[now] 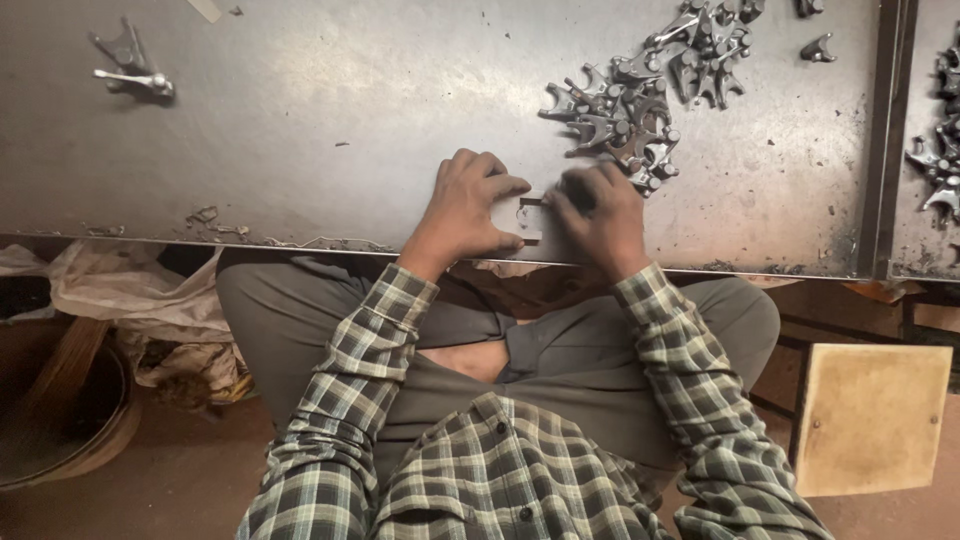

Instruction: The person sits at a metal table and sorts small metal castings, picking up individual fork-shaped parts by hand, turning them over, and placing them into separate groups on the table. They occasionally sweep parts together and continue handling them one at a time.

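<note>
My left hand [465, 205] rests on the near edge of a grey metal table [300, 120] and holds a small pale rectangular block [524, 217] with a dark slot in it. My right hand [600, 215] is closed at the block's right side, its fingers blurred; a small dark part seems to be in them, but I cannot make it out. Just beyond the right hand lies a heap of several small forked metal parts [640, 100].
A lone metal part [132, 70] lies at the table's far left. More forked parts [940, 150] sit on a second surface past a dark divider [880, 140]. A wooden stool top [870, 415] is at my right, a cloth bag [130, 300] and round basket [60, 420] at my left.
</note>
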The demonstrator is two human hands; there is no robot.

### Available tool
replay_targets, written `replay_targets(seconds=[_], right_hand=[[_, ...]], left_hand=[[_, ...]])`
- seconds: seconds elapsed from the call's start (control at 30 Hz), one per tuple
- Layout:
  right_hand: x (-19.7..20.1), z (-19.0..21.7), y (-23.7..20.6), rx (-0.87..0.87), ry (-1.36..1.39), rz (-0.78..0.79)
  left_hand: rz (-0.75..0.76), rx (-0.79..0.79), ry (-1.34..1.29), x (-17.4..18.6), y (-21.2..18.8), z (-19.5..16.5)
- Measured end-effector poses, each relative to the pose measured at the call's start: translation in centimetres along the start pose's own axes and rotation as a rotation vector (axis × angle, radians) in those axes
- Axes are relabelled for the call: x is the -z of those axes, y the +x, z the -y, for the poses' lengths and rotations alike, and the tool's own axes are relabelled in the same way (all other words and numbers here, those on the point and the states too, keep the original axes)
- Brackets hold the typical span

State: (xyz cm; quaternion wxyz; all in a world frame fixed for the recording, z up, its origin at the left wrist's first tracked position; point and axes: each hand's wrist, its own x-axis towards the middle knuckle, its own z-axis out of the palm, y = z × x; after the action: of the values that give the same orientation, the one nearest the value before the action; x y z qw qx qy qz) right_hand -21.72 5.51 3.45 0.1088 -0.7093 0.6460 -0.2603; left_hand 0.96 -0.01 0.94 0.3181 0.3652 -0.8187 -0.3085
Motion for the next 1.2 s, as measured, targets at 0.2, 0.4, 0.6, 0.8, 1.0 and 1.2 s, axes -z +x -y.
replay_targets(seconds=[0.2,0.4,0.6,0.8,1.0,1.2], right_hand=[[0.7,-0.2,-3.2,-0.042,0.151,-0.041],[1.5,-2.6,-3.5,-0.26,0.337,-0.027],[1.5,-3.2,-3.5,-0.338,0.475,0.027],[2.0,-2.4,-3.5,-0.095,0.215,0.093],[1.4,-1.4,-3.0,-0.101,0.241,0.108],[0.1,-1.2,-2.8,-0.023,0.223,0.075]], left_hand=[[0.009,0.006,-0.003,0.0,0.0,0.1],[0.008,0.015,-0.013,-0.1,0.1,-0.1],[-0.014,-0.01,-0.002,-0.1,0.0,0.0],[0.013,0.006,0.005,-0.1,0.1,0.1],[0.033,0.032,-0.013,-0.3,0.1,0.1],[0.001,0.007,-0.005,-0.4,0.0,0.2]])
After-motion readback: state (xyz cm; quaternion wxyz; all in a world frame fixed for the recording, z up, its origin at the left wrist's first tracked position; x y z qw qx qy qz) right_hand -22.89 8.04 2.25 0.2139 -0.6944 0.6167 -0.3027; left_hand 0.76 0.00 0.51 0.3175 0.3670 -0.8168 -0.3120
